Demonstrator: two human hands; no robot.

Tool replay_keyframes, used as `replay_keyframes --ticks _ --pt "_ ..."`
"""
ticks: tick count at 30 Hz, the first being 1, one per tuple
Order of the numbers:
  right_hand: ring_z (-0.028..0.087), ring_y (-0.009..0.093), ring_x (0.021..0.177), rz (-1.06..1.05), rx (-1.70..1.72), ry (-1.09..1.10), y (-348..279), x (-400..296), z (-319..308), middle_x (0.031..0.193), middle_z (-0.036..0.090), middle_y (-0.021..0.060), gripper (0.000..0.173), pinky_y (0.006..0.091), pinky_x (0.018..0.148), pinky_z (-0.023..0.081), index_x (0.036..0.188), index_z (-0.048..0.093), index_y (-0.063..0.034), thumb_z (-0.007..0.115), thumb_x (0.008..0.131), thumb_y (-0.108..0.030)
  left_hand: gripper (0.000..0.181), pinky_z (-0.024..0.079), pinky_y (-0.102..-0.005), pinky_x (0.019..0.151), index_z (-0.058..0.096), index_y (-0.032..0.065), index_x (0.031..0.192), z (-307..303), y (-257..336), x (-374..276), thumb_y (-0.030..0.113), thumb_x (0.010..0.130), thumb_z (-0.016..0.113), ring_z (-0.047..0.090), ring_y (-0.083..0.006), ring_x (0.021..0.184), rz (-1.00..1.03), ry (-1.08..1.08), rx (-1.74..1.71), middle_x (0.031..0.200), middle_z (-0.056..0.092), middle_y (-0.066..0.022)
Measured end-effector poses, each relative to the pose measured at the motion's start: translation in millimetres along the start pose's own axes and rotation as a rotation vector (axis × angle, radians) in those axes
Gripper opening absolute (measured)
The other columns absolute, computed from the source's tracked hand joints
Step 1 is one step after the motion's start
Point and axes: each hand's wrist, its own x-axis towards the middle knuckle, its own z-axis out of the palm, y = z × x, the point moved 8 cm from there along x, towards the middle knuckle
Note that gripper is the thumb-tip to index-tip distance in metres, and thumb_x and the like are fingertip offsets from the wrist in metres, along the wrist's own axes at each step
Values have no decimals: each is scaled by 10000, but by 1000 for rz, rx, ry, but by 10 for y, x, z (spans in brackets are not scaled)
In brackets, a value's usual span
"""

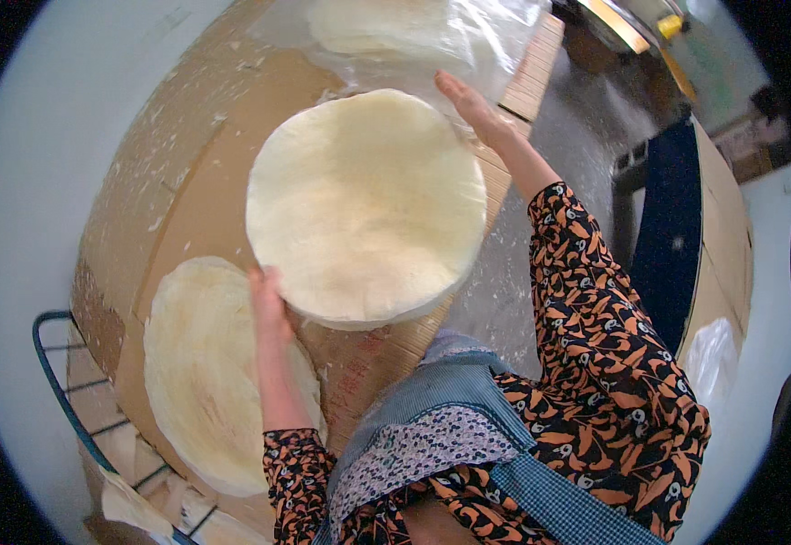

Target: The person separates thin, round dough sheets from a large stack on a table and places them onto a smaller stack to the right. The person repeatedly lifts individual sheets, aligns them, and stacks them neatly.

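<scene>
A thick stack of thin round dough sheets (368,211), pale cream with a slightly uneven rim, is in front of me over the cardboard-covered table. My left hand (271,303) is at its lower left edge, blurred, with part of the fingers hidden by the stack. My right hand (470,109) is beside the upper right edge, fingers stretched out and nothing between them. Whether its palm touches the rim is hard to tell. Under my left forearm lies another round pile of dough sheets (205,381) on the cardboard (198,225).
Clear plastic film (484,41) covers more pale sheets at the table's far end. A dark metal rack (62,392) with sheet pieces stands at lower left. To the right are the grey floor (498,286), scattered with pale flakes, and a dark blue panel (668,231) beside cardboard (722,252).
</scene>
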Motion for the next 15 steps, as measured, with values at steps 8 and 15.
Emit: replay_keyframes --ticks 8,15 --pt "428 238 1118 161 -2 -360 -252 508 38 1210 474 103 574 378 959 309 1205 471 -94 361 851 -533 611 326 -325 934 199 25 1321 61 -219 -202 120 804 512 407 -209 1098 132 193 24 1259 362 -134" --pt "456 182 1091 -696 -437 -1073 -2167 928 2088 1162 525 47 500 333 930 333 1169 514 -108 426 844 -478 718 295 -328 960 78 31 1356 668 -179 -815 137 790 507 335 -229 1174 93 -6 -195 1334 259 -165"
